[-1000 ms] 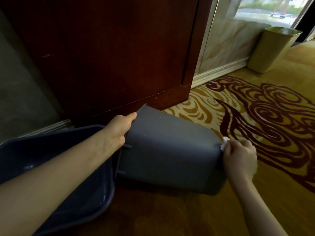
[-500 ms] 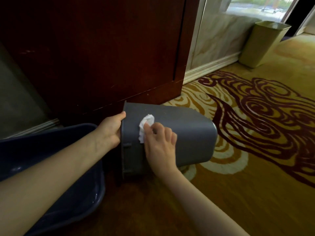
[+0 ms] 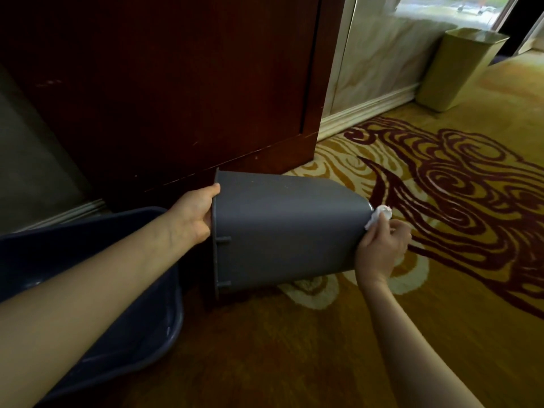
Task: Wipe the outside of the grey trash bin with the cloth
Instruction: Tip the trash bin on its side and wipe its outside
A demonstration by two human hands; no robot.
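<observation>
The grey trash bin [image 3: 282,228] lies on its side above the patterned carpet, its open rim to the left and its base to the right. My left hand [image 3: 195,214] grips the bin's rim, fingers hooked over the edge. At the base end my right hand [image 3: 382,248] holds a small white cloth [image 3: 379,216], pressed against the bin's bottom corner. Most of the cloth is hidden inside my fingers.
A dark blue plastic basin [image 3: 123,319] sits on the floor at the left, under my left forearm. A dark wooden door [image 3: 176,83] stands right behind the bin. A yellow-green waste bin [image 3: 459,69] stands by the marble wall at the back right.
My right hand has swept the cloth along the bin's side from near the rim to the base end. The left hand keeps its grip on the rim.
</observation>
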